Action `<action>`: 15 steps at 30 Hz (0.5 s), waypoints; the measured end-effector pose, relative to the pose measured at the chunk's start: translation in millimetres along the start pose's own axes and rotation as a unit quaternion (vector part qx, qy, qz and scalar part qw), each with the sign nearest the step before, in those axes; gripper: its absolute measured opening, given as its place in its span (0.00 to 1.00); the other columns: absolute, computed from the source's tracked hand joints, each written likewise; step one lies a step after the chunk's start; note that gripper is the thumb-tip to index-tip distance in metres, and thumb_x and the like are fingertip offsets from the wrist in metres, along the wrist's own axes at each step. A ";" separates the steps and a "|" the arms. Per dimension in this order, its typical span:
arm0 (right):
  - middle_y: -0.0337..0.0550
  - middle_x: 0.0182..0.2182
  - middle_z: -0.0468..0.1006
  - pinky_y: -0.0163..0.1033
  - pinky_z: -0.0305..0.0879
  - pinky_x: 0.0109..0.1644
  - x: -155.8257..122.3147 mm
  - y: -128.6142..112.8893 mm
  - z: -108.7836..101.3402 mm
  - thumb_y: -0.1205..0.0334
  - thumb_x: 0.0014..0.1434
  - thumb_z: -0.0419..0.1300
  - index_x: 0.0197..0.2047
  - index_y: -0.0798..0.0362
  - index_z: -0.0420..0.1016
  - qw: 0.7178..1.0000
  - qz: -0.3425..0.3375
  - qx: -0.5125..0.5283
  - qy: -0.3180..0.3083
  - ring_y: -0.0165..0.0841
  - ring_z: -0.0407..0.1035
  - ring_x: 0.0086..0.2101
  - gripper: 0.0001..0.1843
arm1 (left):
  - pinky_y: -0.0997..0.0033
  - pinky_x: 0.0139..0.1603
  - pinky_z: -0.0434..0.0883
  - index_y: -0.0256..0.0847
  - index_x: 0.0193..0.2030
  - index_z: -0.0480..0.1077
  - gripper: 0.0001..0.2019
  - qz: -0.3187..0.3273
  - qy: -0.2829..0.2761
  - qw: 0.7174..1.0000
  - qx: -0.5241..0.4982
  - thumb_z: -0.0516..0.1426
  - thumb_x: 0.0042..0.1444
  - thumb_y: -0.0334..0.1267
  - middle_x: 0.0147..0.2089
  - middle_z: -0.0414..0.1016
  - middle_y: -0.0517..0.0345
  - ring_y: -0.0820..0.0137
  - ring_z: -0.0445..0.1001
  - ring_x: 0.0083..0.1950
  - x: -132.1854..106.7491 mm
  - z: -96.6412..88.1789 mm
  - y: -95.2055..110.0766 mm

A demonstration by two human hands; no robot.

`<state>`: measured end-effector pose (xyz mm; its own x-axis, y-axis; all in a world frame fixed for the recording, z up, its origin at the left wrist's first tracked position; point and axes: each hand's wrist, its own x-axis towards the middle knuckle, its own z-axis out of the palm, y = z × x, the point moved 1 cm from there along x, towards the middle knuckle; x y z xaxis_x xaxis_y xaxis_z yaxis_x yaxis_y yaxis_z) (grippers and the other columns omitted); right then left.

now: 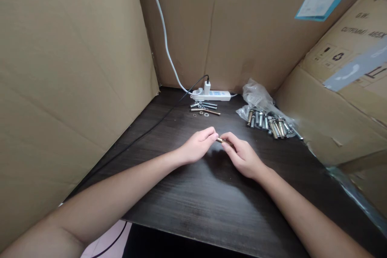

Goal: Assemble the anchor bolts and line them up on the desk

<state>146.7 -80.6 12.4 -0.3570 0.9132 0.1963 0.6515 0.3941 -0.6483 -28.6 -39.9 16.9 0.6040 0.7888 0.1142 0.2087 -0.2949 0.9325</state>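
Between my two hands, above the dark tabletop (pixel 169 197), is a brass-coloured expansion bolt (pixel 220 140). My left hand (pixel 199 144) pinches its left end with thumb and fingers. The fingers of my right hand (pixel 242 155) close round its other end, covering most of it. Behind my hands lie loose bolt parts (pixel 208 105), silver and brass-coloured, with several washers (pixel 206 115) and nuts beside them. Off to the right, a pile of bolts with sleeves (pixel 272 123) spills from a clear plastic bag (pixel 256 92).
A white power strip (pixel 216 95) with a charger plugged in stands at the back, its white cable (pixel 165 32) rising. A black cable (pixel 151 127) crosses the table's left side. Cardboard boxes wall in the left (pixel 69 68), back (pixel 187 20) and right (pixel 335 117).
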 end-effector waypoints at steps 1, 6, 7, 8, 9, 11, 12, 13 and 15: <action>0.35 0.25 0.69 0.35 0.58 0.33 0.0 -0.4 0.0 0.56 0.65 0.46 0.43 0.50 0.64 1.000 0.003 0.000 -0.001 0.30 0.63 0.25 0.10 | 0.74 0.31 0.55 0.39 0.28 0.53 0.15 0.006 0.009 1.000 0.011 0.44 0.64 0.44 0.26 0.53 0.65 0.76 0.53 0.29 0.0 -0.3 0.1; 0.33 0.22 0.64 0.34 0.55 0.30 -0.5 -0.2 0.4 0.55 0.65 0.46 0.40 0.50 0.63 1.000 0.006 0.002 -0.002 0.28 0.59 0.23 0.09 | 0.74 0.32 0.55 0.39 0.27 0.53 0.16 0.014 0.019 0.999 0.024 0.45 0.63 0.44 0.27 0.53 0.65 0.75 0.54 0.30 0.0 -0.7 0.9; 0.33 0.22 0.64 0.34 0.55 0.30 -0.8 0.1 0.5 0.55 0.65 0.46 0.40 0.50 0.63 1.000 0.006 0.003 -0.003 0.28 0.59 0.23 0.09 | 0.74 0.32 0.55 0.39 0.27 0.54 0.15 0.015 0.015 1.000 0.011 0.46 0.63 0.45 0.27 0.54 0.65 0.75 0.54 0.30 0.1 -0.5 0.9; 0.34 0.23 0.65 0.34 0.56 0.31 -1.1 0.4 0.4 0.55 0.65 0.46 0.40 0.50 0.63 1.000 0.005 0.004 -0.003 0.29 0.59 0.23 0.09 | 0.74 0.32 0.55 0.39 0.28 0.55 0.15 0.012 0.008 1.000 -0.011 0.47 0.62 0.45 0.27 0.54 0.64 0.76 0.54 0.30 0.3 -0.2 0.7; 0.34 0.23 0.65 0.34 0.56 0.31 -1.3 0.5 0.3 0.55 0.65 0.46 0.40 0.50 0.63 1.000 0.004 0.004 -0.003 0.29 0.60 0.23 0.09 | 0.75 0.30 0.55 0.39 0.28 0.55 0.15 0.003 -0.002 0.999 -0.044 0.47 0.61 0.46 0.27 0.54 0.65 0.76 0.53 0.29 0.6 0.2 0.2; 0.35 0.24 0.66 0.34 0.56 0.32 -1.8 0.2 -0.1 0.56 0.65 0.46 0.40 0.51 0.63 1.000 0.005 0.005 -0.001 0.29 0.60 0.24 0.09 | 0.77 0.25 0.51 0.39 0.29 0.54 0.16 -0.036 -0.030 0.990 -0.133 0.47 0.61 0.49 0.25 0.51 0.66 0.78 0.49 0.25 1.5 1.0 -1.7; 0.35 0.24 0.66 0.34 0.57 0.32 -2.0 -0.2 -0.3 0.56 0.65 0.46 0.40 0.51 0.63 1.000 0.004 0.005 -0.001 0.29 0.61 0.24 0.09 | 0.77 0.23 0.48 0.40 0.29 0.54 0.16 -0.061 -0.043 0.981 -0.178 0.47 0.60 0.51 0.24 0.49 0.67 0.79 0.46 0.23 2.0 1.4 -2.8; 0.35 0.24 0.67 0.34 0.57 0.32 -2.1 -0.6 -0.5 0.56 0.65 0.46 0.40 0.51 0.63 1.000 0.002 0.006 0.000 0.29 0.61 0.24 0.09 | 0.78 0.22 0.46 0.40 0.30 0.53 0.17 -0.081 -0.055 0.971 -0.217 0.47 0.60 0.51 0.24 0.46 0.68 0.80 0.44 0.22 2.4 1.7 -3.8; 0.35 0.24 0.67 0.34 0.57 0.32 -2.3 -1.3 -0.8 0.57 0.65 0.46 0.40 0.51 0.63 1.000 -0.002 0.010 0.002 0.29 0.61 0.25 0.09 | 0.79 0.21 0.43 0.41 0.30 0.52 0.16 -0.091 -0.071 0.959 -0.260 0.48 0.59 0.51 0.23 0.44 0.69 0.80 0.42 0.21 2.6 2.2 -5.2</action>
<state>147.2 -83.1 13.4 -0.3572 0.9122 0.2008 0.6370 0.3951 -0.6619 -26.5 -37.5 11.6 0.6997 0.7100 -0.0797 -0.0684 0.1776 0.9817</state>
